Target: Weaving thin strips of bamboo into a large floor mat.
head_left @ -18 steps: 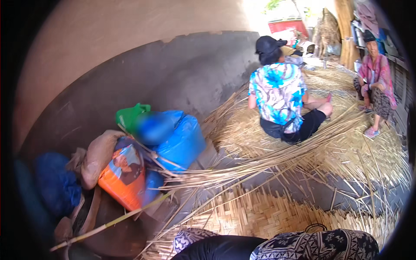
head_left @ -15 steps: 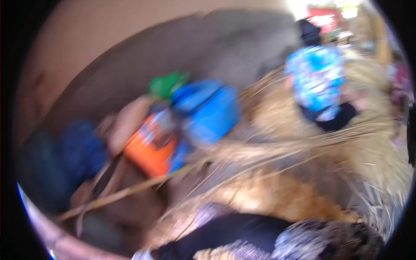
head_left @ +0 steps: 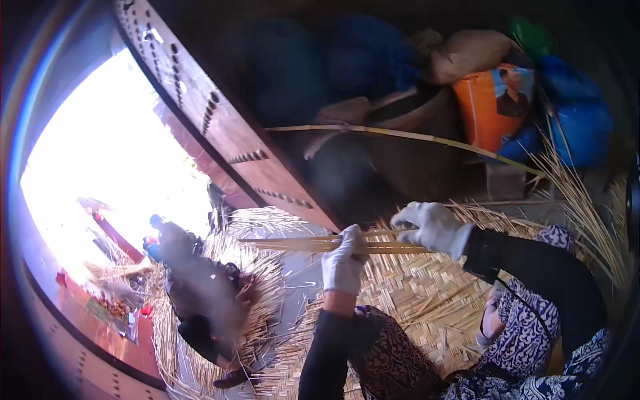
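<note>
My left hand (head_left: 342, 262), in a white glove, is closed around a thin bundle of pale bamboo strips (head_left: 283, 245). The strips lie nearly level across the view, their far ends reaching left past the hand. On the right, my right hand (head_left: 433, 228), also white-gloved, has its fingers curled at the other end of the strips, gripping there. Below both hands spreads a partly woven mat (head_left: 427, 300) of the same straw-coloured strips, with loose ends on it. My patterned trouser legs rest at its near edge.
A large studded wooden door (head_left: 267, 157) stands open at left beside a bright doorway. Another person (head_left: 207, 287) sits among loose strips there. A long cane (head_left: 413, 135) crosses before a big pot (head_left: 427, 160), an orange sack (head_left: 487, 107) and blue bags (head_left: 580, 127).
The view has swung left, from the wall and a person in a blue shirt to the doorway. Both gloved hands and the bamboo strips have come into view.
</note>
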Demonstrator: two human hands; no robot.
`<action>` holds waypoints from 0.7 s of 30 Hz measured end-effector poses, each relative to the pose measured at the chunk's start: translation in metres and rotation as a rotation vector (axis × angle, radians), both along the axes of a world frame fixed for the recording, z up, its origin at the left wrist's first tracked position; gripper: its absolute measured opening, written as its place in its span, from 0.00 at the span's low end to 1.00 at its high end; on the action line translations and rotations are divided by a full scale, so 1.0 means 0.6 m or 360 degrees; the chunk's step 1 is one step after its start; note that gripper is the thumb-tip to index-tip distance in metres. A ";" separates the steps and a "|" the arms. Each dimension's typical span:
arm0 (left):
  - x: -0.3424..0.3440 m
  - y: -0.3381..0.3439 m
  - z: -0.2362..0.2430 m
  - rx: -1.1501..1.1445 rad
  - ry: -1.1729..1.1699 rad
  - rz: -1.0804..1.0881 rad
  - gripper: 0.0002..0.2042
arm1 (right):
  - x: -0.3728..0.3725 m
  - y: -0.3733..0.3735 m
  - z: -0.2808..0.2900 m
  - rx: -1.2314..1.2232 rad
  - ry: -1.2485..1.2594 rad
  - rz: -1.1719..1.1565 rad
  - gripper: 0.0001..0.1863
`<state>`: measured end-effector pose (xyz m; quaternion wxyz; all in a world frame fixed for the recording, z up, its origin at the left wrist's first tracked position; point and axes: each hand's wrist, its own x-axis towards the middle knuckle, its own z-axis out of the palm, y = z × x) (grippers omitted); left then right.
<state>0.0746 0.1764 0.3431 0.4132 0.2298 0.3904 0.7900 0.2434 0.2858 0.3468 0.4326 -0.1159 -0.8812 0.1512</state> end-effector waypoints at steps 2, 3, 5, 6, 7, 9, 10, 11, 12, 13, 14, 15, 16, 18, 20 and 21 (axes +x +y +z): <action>-0.006 0.007 -0.007 0.0036 -0.0047 -0.0013 0.07 | 0.017 0.005 -0.002 -0.0105 -0.0169 -0.0027 0.08; -0.002 0.008 -0.006 0.0051 -0.0056 -0.0020 0.07 | 0.022 0.008 -0.003 -0.0241 -0.0213 -0.0030 0.08; 0.006 0.012 -0.004 0.0028 0.0010 0.0029 0.07 | 0.029 0.012 -0.003 -0.0333 -0.0224 -0.0003 0.08; 0.006 0.012 -0.004 0.0030 0.0034 0.0051 0.07 | 0.031 0.009 0.004 -0.0444 -0.0230 0.0035 0.08; 0.006 0.011 -0.004 0.0036 0.0024 0.0031 0.07 | 0.035 0.006 0.011 -0.0439 -0.0237 0.0014 0.08; 0.000 0.005 -0.003 -0.0003 0.0129 0.0059 0.07 | 0.034 -0.002 0.027 -0.1010 -0.0460 0.0065 0.09; 0.002 0.000 0.002 -0.0065 0.0146 0.0117 0.06 | 0.030 -0.002 0.028 -0.0911 -0.0463 0.0072 0.10; -0.004 0.000 -0.002 -0.0070 0.0139 0.0126 0.06 | 0.025 0.000 0.026 -0.0914 -0.0473 0.0079 0.10; -0.005 0.004 -0.004 -0.0032 0.0172 0.0128 0.07 | 0.027 0.000 0.027 -0.1040 -0.0457 0.0100 0.10; -0.006 0.005 -0.005 0.0005 0.0206 0.0131 0.07 | 0.029 0.000 0.027 -0.1166 -0.0441 0.0123 0.09; -0.006 0.004 -0.005 0.0008 0.0201 0.0121 0.07 | 0.027 -0.002 0.025 -0.1165 -0.0442 0.0111 0.09; -0.005 0.004 -0.006 -0.0022 0.0254 0.0193 0.08 | 0.027 -0.004 0.022 -0.0873 -0.0366 0.0063 0.08; -0.005 0.003 -0.006 -0.0052 0.0307 0.0268 0.09 | 0.026 -0.007 0.020 -0.0580 -0.0291 0.0019 0.08; -0.001 -0.003 0.003 -0.0146 0.0327 0.0312 0.09 | 0.024 -0.015 0.023 -0.0197 -0.0229 -0.0088 0.07; -0.003 -0.005 0.007 -0.0242 0.0348 0.0370 0.10 | 0.021 -0.022 0.022 0.0369 -0.0134 -0.0256 0.06; -0.003 -0.004 0.007 -0.0235 0.0307 0.0368 0.10 | 0.020 -0.024 0.024 0.0375 -0.0135 -0.0254 0.06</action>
